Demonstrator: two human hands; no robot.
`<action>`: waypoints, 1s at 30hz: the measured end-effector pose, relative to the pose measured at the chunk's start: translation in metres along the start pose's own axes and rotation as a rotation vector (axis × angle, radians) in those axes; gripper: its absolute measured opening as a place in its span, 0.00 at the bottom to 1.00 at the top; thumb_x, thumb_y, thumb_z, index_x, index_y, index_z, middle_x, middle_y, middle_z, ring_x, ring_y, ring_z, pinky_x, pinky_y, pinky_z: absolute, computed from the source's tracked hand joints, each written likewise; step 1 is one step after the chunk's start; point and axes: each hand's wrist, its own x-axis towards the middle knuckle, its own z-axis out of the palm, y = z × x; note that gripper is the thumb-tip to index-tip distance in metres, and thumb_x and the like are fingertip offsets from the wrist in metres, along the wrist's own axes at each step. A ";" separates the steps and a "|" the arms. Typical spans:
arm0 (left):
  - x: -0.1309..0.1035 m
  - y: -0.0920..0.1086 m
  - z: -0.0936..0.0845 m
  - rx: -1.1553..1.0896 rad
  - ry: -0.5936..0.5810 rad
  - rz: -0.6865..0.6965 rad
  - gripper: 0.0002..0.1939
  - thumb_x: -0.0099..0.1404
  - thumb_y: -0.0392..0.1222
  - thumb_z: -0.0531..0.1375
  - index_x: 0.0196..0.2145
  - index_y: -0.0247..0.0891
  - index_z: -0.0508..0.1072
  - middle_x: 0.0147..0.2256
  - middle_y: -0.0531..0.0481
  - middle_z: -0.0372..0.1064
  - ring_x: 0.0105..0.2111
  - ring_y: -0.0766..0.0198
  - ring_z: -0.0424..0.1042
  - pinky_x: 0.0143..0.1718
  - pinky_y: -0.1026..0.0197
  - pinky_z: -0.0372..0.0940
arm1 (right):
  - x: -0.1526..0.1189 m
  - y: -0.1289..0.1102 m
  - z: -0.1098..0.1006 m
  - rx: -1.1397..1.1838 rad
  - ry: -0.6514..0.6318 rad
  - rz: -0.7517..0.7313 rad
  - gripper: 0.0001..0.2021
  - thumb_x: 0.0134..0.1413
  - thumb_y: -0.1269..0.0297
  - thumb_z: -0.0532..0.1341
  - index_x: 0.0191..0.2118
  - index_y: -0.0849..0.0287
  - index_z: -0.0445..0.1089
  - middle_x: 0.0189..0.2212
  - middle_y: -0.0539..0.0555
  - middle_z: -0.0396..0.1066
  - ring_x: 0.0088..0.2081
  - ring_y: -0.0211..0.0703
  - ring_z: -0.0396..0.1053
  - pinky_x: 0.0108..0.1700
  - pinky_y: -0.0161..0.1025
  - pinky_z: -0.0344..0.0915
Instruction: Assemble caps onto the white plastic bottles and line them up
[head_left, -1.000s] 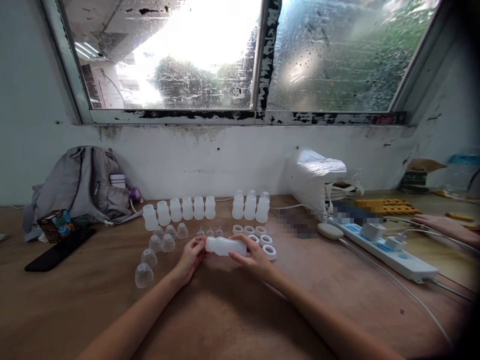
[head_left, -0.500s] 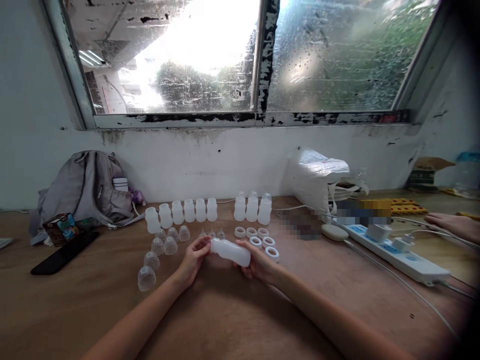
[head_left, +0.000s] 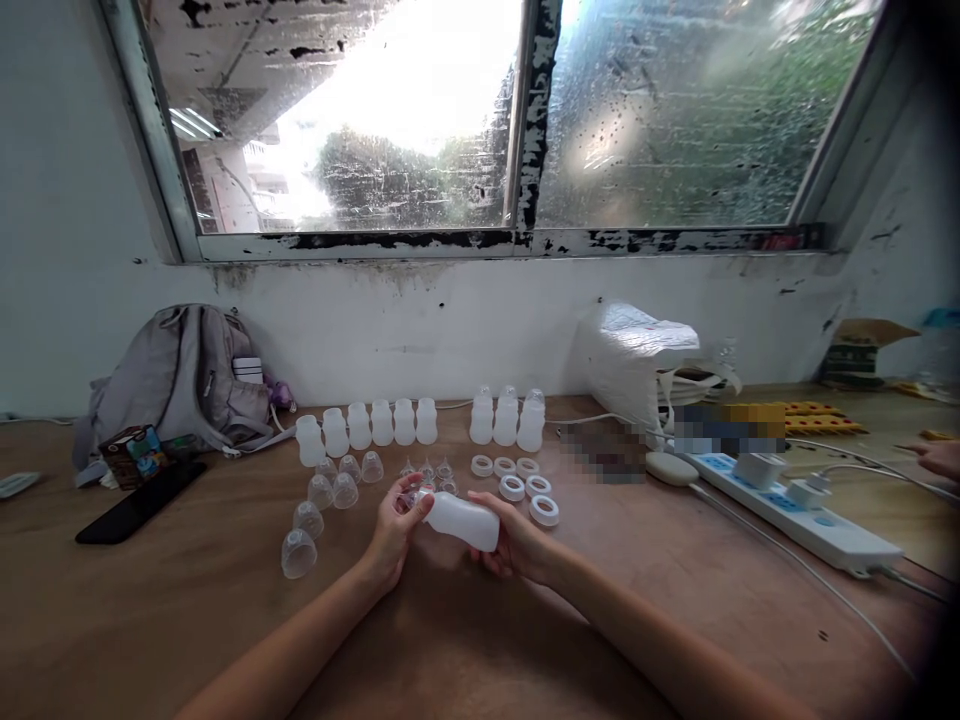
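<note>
A translucent white baby bottle (head_left: 459, 522) lies tilted on its side in the air between my hands. My left hand (head_left: 396, 525) is closed around the clear, neck end of it; what exactly its fingers cover there is partly hidden. Around the base end, my right hand (head_left: 517, 538) wraps its fingers. Just behind the bottle stand several clear teats (head_left: 426, 468). White collar rings (head_left: 544, 510) lie right of my right hand. Clear dome caps (head_left: 298, 553) are spread left of my left hand.
Open bottles (head_left: 381, 424) line the back, with three capped bottles (head_left: 506, 418) to their right. Left are a grey backpack (head_left: 180, 380), a small box (head_left: 139, 455) and a phone (head_left: 142, 503). Right are a power strip (head_left: 795, 510), cables and another person's hand (head_left: 937, 460).
The bottle has tipped a little further, with its base lower. My left fingers have closed further round its neck end. The other person's hand has shifted right.
</note>
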 end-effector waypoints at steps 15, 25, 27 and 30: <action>-0.010 0.004 0.010 -0.115 0.070 -0.163 0.09 0.48 0.39 0.62 0.28 0.34 0.67 0.25 0.49 0.69 0.33 0.61 0.70 0.33 0.63 0.64 | -0.012 0.026 0.039 -0.846 0.279 -0.664 0.20 0.43 0.59 0.60 0.44 0.58 0.61 0.39 0.55 0.66 0.38 0.45 0.64 0.40 0.40 0.60; -0.021 0.015 0.023 -0.296 0.138 -0.183 0.09 0.50 0.35 0.60 0.32 0.37 0.66 0.29 0.50 0.69 0.36 0.61 0.70 0.35 0.63 0.65 | -0.007 0.021 0.041 -0.075 -0.005 -0.151 0.24 0.50 0.47 0.42 0.33 0.65 0.62 0.18 0.50 0.62 0.12 0.30 0.52 0.15 0.29 0.46; -0.019 0.017 0.022 -0.295 0.125 -0.194 0.11 0.52 0.40 0.61 0.33 0.37 0.66 0.32 0.49 0.69 0.33 0.62 0.70 0.33 0.62 0.66 | -0.007 0.020 0.039 -0.358 0.130 -0.376 0.20 0.48 0.49 0.50 0.36 0.63 0.62 0.24 0.52 0.65 0.20 0.35 0.60 0.22 0.32 0.55; -0.014 0.015 0.020 -0.285 0.133 -0.239 0.14 0.52 0.46 0.62 0.33 0.36 0.66 0.32 0.49 0.69 0.29 0.63 0.70 0.31 0.62 0.66 | -0.006 0.023 0.035 -0.851 0.329 -0.662 0.21 0.42 0.58 0.59 0.45 0.57 0.60 0.40 0.56 0.66 0.38 0.45 0.64 0.38 0.39 0.59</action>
